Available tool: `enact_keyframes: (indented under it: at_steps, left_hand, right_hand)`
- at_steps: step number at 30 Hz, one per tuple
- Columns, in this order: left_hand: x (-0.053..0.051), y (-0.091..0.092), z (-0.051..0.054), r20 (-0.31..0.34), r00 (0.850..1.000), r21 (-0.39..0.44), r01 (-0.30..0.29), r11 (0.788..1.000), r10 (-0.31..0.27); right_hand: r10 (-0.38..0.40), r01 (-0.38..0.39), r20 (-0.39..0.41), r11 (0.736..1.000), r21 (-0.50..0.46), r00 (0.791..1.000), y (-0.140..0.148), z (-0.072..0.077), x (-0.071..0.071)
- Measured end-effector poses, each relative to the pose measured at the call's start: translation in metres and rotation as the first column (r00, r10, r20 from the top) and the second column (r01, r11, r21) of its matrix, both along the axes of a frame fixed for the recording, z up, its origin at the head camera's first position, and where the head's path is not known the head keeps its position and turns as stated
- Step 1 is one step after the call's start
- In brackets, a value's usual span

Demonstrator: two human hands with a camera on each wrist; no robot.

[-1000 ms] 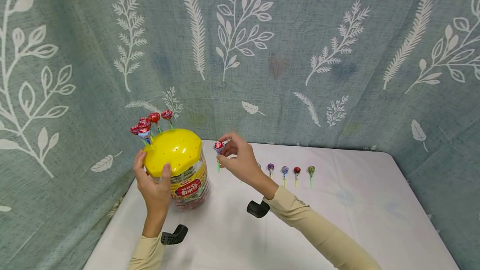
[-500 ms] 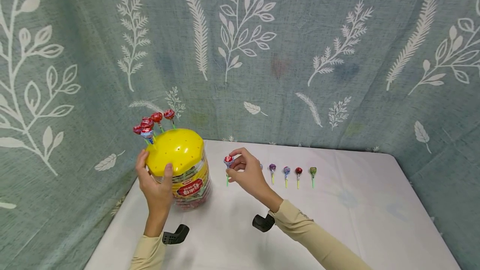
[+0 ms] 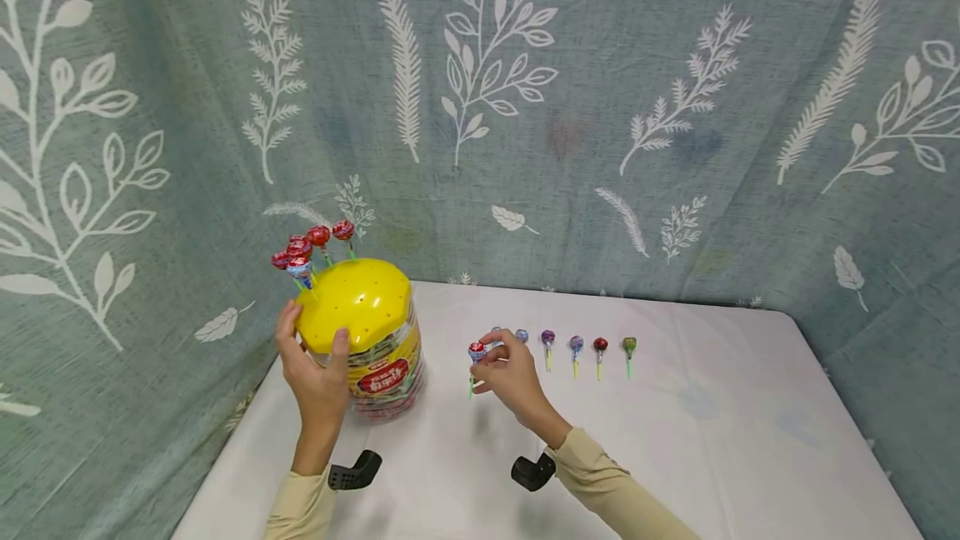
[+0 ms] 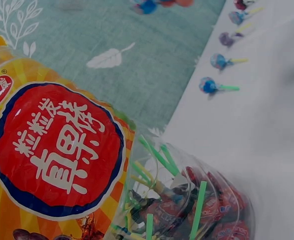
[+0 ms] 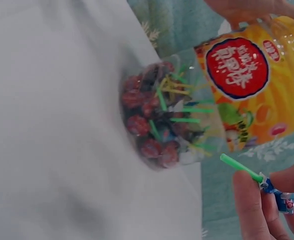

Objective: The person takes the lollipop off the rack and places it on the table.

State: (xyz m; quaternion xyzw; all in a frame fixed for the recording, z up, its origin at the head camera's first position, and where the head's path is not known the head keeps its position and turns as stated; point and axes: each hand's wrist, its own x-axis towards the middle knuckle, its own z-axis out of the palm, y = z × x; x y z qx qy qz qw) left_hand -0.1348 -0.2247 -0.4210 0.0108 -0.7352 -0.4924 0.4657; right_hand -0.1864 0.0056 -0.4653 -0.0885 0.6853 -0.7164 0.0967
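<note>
A clear jar with a yellow label [image 3: 386, 375] and a domed yellow lid [image 3: 360, 304] stands at the left of the table. Several wrapped lollipops [image 3: 318, 236] stick up from the lid's far left side. My left hand [image 3: 317, 382] grips the lid's near edge, thumb at the front. To the right of the jar, my right hand [image 3: 513, 377] pinches a red-and-blue lollipop [image 3: 477, 351] upright by its wrapper, green stick down. In the right wrist view that lollipop [image 5: 286, 201] lies between thumb and fingers. More lollipops [image 5: 151, 100] show inside the jar.
Several lollipops [image 3: 577, 343] lie in a row on the white tabletop [image 3: 675, 457], right of my right hand. A patterned green curtain [image 3: 562, 215] hangs behind the table and along both sides.
My right hand has moved right and toward the near side with the lollipop, away from the jar and closer to the row. My left hand keeps its grip on the lid.
</note>
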Motion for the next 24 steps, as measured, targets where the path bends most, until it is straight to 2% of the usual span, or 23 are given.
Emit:
enact_keyframes:
  at_steps: [9, 13, 18, 24]
  left_hand:
    - [0.001, 0.002, 0.000, 0.005, 1.000, -0.005, -0.004, 1.000, 0.004]
    - [-0.001, 0.002, 0.000, -0.003, 1.000, -0.002, 0.003, 1.000, -0.003]
    - [-0.002, 0.000, -0.001, -0.003, 1.000, 0.001, 0.001, 1.000, -0.001]
    - [-0.001, -0.001, -0.002, 0.000, 1.000, 0.014, -0.011, 1.000, 0.011]
  right_hand:
    - [-0.042, 0.040, 0.067, 0.999, 0.029, 0.997, -0.001, -0.038, 0.003]
    - [-0.050, 0.048, 0.087, 0.999, 0.024, 0.995, 0.000, -0.045, 0.005]
    - [-0.090, 0.084, 0.086, 0.994, 0.072, 0.992, -0.003, -0.059, 0.004]
    - [-0.106, 0.090, 0.085, 0.981, 0.170, 0.991, -0.006, -0.075, 0.006]
